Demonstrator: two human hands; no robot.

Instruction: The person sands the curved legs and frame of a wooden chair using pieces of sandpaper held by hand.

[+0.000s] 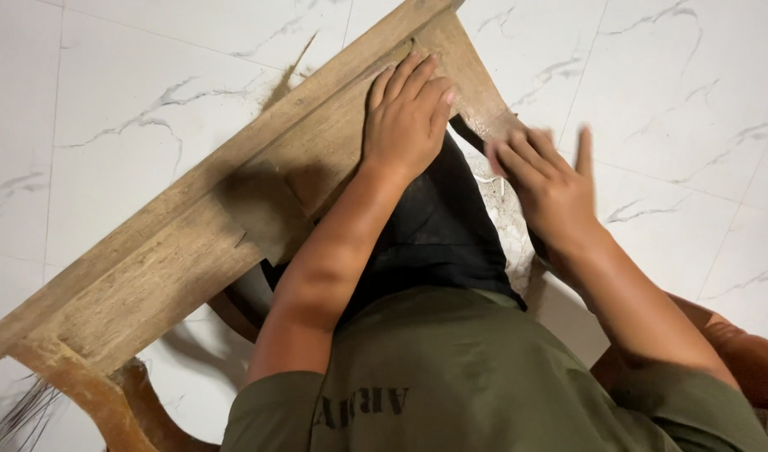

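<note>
Rough, dusty wooden frame (183, 243) angled across glossy marble floor (107, 109). Left hand (405, 117) flat on wood, fingers pressed together. Right hand (547, 180) blurred at frame's corner, fingers spread; frame's lower end cut off.

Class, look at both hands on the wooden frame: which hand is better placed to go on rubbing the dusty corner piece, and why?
Probably the right hand: it lies on the dusty corner piece, blurred. The left hand lies flat on the wooden frame.

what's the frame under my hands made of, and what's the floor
Frame: looks like bare, unfinished wood, with visible grain, a dull brown surface and pale dust near the right hand. Floor: seems to be glossy white tile with grey marble-like veins and thin joint lines.
</note>
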